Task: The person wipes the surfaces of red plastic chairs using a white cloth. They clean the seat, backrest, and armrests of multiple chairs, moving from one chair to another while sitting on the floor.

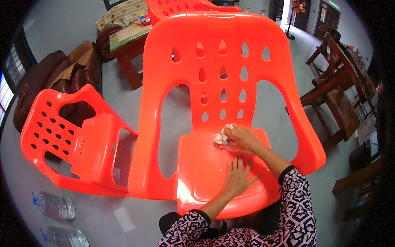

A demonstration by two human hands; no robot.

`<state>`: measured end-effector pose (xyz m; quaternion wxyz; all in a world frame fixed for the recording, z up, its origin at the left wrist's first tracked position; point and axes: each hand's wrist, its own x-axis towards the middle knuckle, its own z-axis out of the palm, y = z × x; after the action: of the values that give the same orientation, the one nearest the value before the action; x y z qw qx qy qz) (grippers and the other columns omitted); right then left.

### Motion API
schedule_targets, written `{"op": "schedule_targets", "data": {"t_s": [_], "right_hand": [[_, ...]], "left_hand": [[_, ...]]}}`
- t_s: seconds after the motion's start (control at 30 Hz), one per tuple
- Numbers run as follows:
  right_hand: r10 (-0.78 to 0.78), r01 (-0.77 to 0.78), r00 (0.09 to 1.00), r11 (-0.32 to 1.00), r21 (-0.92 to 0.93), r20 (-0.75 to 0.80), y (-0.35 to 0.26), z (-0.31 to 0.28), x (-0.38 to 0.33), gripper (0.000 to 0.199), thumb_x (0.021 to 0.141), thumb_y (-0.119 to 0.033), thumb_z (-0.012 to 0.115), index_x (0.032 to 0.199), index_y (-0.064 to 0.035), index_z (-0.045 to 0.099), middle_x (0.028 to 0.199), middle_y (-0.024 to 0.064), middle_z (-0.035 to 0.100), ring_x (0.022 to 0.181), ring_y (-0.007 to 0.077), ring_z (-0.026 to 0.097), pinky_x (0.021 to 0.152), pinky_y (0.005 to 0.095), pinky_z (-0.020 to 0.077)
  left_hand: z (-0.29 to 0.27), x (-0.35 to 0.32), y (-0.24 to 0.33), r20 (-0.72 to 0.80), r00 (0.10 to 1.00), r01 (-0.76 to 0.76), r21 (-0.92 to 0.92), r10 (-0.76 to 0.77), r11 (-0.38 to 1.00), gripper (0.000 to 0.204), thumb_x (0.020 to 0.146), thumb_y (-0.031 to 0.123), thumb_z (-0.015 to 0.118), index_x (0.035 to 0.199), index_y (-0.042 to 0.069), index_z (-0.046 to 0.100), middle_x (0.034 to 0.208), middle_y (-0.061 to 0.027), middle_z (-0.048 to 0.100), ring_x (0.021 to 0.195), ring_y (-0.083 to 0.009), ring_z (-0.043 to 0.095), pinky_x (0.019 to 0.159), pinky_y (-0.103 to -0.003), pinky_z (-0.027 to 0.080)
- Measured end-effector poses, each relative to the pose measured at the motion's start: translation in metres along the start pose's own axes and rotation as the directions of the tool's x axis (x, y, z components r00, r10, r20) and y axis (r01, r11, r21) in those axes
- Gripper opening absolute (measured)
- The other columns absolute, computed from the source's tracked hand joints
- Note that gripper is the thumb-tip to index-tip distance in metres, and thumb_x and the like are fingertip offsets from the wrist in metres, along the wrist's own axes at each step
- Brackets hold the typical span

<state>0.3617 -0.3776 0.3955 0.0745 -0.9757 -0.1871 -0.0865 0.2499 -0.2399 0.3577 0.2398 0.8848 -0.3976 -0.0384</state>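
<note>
A bright red plastic armchair (222, 35) with teardrop holes in its back stands right before me. My right hand (242, 140) is closed round a crumpled white cloth (222, 137) and presses it onto the rear of the seat, near the foot of the backrest. Closer to the seat's front, my left hand (238, 178) lies flat on the plastic, fingers spread, holding nothing. Part of the cloth is hidden under the right hand.
On the left stands a second red chair (96, 142), with large water bottles (56, 206) on the floor nearby. Behind are a brown sofa (53, 74), a table (127, 41) and another red chair (168, 8). Wooden chairs (339, 94) stand at right, a fan (297, 7) far back.
</note>
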Motion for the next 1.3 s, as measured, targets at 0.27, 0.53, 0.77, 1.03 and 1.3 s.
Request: {"op": "schedule_targets", "data": {"t_s": [0.27, 0.53, 0.77, 1.03, 1.3], "right_hand": [[0.009, -0.168, 0.391, 0.984, -0.061, -0.920, -0.015, -0.115, 0.177, 0.055, 0.082, -0.026, 0.066, 0.135, -0.0257, 0.050, 0.129, 0.0151, 0.045, 0.117, 0.0359, 0.044, 0.090, 0.0470, 0.0412], [-0.145, -0.198, 0.444, 0.946, -0.255, -0.884, -0.039, -0.046, 0.178, 0.055, 0.082, -0.030, 0.065, 0.136, -0.0325, 0.054, 0.135, 0.0030, 0.044, 0.130, 0.0243, 0.037, 0.092, 0.0401, 0.0286], [-0.313, 0.050, 0.522, 0.940, -0.337, -0.794, -0.033, -0.002, 0.135, 0.039, 0.076, -0.022, 0.066, 0.114, -0.0279, 0.063, 0.128, -0.0006, 0.049, 0.127, 0.0243, 0.041, 0.086, 0.0436, 0.0325], [-0.258, 0.266, 0.736, 0.960, -0.082, -0.626, -0.023, 0.055, 0.053, 0.033, 0.073, -0.022, 0.067, 0.106, -0.0241, 0.066, 0.122, -0.0014, 0.054, 0.118, 0.0245, 0.048, 0.077, 0.0424, 0.0396], [-0.013, -0.076, 0.716, 0.992, -0.096, -0.698, -0.006, -0.022, 0.066, 0.040, 0.079, -0.025, 0.067, 0.119, -0.0228, 0.064, 0.117, 0.0087, 0.053, 0.104, 0.0309, 0.052, 0.072, 0.0417, 0.0465]], "left_hand": [[-0.009, 0.005, 0.013, 0.151, 0.988, -0.053, 0.190, 0.024, 0.980, 0.073, 0.090, 0.055, 0.046, 0.144, 0.007, 0.036, 0.148, -0.0281, 0.028, 0.139, -0.0460, 0.019, 0.111, -0.059, 0.014], [-0.005, -0.006, 0.004, -0.112, 0.991, 0.001, -0.554, -0.075, 0.833, 0.065, 0.082, 0.037, 0.056, 0.135, -0.001, 0.044, 0.141, -0.0282, 0.034, 0.134, -0.0455, 0.023, 0.110, -0.058, 0.015], [0.001, 0.000, 0.002, -0.080, 0.994, -0.075, -0.048, 0.071, 0.996, 0.068, 0.069, 0.039, 0.069, 0.117, -0.007, 0.058, 0.135, -0.0312, 0.038, 0.128, -0.0477, 0.028, 0.107, -0.059, 0.021], [-0.003, 0.002, 0.002, 0.003, 0.999, -0.044, -0.005, 0.044, 0.999, 0.069, 0.083, 0.053, 0.057, 0.120, -0.005, 0.056, 0.136, -0.0332, 0.036, 0.132, -0.0472, 0.027, 0.110, -0.059, 0.017], [-0.001, 0.006, 0.006, -0.072, 0.997, -0.032, -0.092, 0.025, 0.995, 0.072, 0.084, 0.056, 0.056, 0.125, -0.003, 0.053, 0.139, -0.0335, 0.031, 0.134, -0.0469, 0.024, 0.111, -0.060, 0.015]]}}
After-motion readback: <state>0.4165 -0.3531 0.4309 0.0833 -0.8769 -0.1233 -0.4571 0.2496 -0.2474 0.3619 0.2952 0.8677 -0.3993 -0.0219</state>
